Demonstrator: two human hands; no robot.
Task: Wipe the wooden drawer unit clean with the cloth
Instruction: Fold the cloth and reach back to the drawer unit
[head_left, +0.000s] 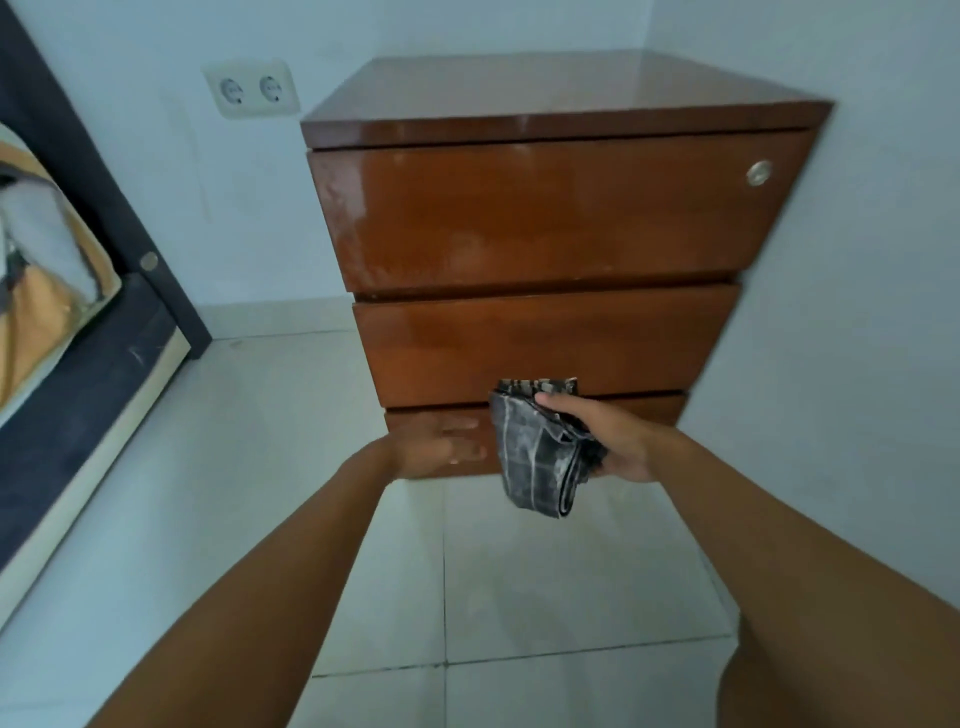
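A glossy reddish-brown wooden three-drawer unit (545, 234) stands in a pale-walled corner, directly ahead of both outstretched hands. The right hand (618, 441) grips a folded dark grey checked cloth (540, 452) in front of the lowest drawer, its loose end hanging below the fingers. The left hand (441, 447), blurred, lies with fingers spread flat on that drawer front, just left of the cloth. A white double wall socket (252, 89) sits above and left of the hands; a dark bed frame (83, 364) lies well to their left.
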